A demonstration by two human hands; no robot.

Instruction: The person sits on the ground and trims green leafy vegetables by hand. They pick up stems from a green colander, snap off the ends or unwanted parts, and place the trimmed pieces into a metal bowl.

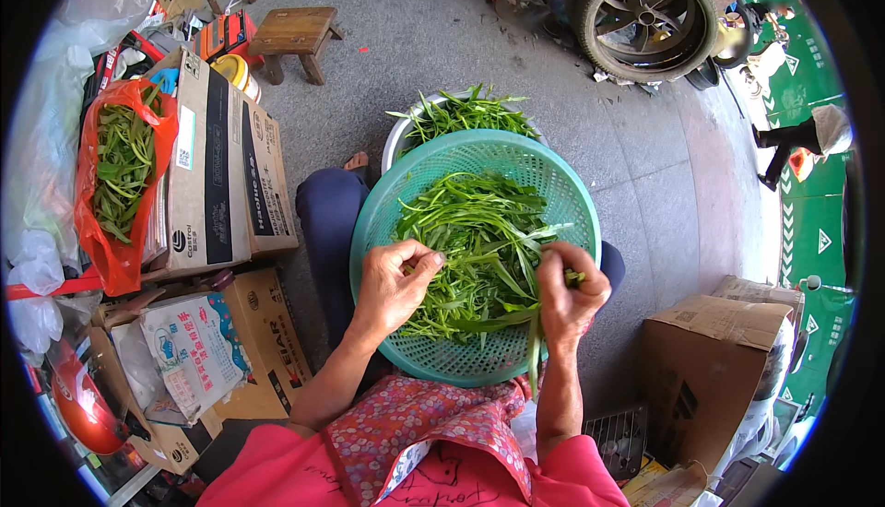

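Observation:
A green plastic colander (573, 195) rests on my lap, with a heap of water spinach (470, 221) in it, long thin stems and narrow leaves tangled together. Above the left part of the heap, my left hand (398, 288) has thumb and forefinger pinched; whatever is between them is too small to make out. On the right side, my right hand (570, 293) is closed around several stems, whose leaves hang down past the colander's near rim. Just beyond, a metal basin (395, 143) on the floor holds more greens (466, 118), partly hidden by the colander.
To my left, a red plastic bag (164, 152) of greens leans against cardboard boxes (221, 166). A low wooden stool (293, 32) stands at the far left, a tyred wheel (645, 18) at the far right. Another cardboard box (705, 383) is at my right.

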